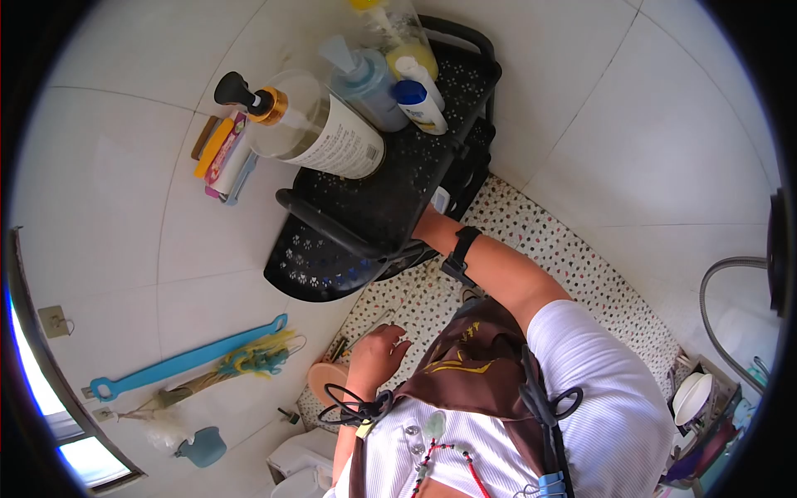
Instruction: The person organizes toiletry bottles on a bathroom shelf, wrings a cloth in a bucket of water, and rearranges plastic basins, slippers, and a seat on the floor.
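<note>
A black tiered corner rack (407, 178) with bottles on top stands against the wall tiles. My right hand (427, 222) reaches in under its top shelf, a black band on the wrist. The shelf hides its fingers, so I cannot tell what it touches. A small white object (440, 199) shows beside it. My left hand (378, 357) hangs lower, in front of my brown apron (465, 365), with loosely bent fingers and nothing visible in them. On the top shelf are a large pump bottle (344, 141), a bluish pump bottle (365, 83) and a blue-capped white bottle (421, 108).
A wall holder (224, 158) with a yellow-and-pink item is left of the rack. Lower left hang a blue strap-like brush (191, 357) and a blue dustpan-like piece (202, 448). A shower hose (714, 274) curves at right. The floor (573, 241) is speckled.
</note>
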{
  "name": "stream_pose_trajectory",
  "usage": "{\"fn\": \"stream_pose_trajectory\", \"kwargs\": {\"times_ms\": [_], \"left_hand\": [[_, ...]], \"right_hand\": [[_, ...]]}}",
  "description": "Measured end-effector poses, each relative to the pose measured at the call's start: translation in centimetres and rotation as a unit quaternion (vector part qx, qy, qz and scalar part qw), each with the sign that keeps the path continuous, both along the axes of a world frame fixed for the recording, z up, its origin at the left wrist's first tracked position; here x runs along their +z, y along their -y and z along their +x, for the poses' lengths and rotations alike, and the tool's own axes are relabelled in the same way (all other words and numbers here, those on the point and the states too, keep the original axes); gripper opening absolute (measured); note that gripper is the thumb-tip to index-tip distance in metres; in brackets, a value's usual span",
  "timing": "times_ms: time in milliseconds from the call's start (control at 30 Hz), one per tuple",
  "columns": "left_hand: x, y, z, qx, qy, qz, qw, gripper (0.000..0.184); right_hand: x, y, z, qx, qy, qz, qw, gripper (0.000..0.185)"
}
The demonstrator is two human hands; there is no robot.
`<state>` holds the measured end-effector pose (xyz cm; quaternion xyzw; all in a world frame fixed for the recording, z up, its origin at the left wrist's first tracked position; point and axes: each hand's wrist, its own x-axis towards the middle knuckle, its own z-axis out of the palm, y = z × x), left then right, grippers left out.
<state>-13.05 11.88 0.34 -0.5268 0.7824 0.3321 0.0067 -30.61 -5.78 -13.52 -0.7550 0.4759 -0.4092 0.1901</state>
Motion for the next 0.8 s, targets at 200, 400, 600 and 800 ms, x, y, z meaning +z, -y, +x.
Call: {"fn": "stream_pose_trajectory", "kwargs": {"times_ms": [200, 400, 600, 800], "left_hand": [[-0.8, -0.2, 0.1, -0.004, 0.004, 0.019, 1.0, 0.02], [-1.1, 0.5, -0.2, -0.017, -0.017, 0.001, 1.0, 0.02], [-1.5, 0.6, -0.2, -0.004, -0.014, 0.032, 0.999, 0.017], [-1.6, 0.7, -0.3, -0.003, 0.003, 0.035, 0.999, 0.017]], "right_hand": [[2.1, -1.0, -0.2, -0.035, -0.203, 0.048, 0.977, 0.043], [3.3, -0.4, -0.7, 0.013, -0.26, 0.15, 0.954, 0.045], [1.5, 0.6, -0.4, 0.017, -0.216, 0.139, 0.966, 0.046], [2.1, -0.5, -3.0, -0.1, -0.356, 0.17, 0.914, 0.038]]}}
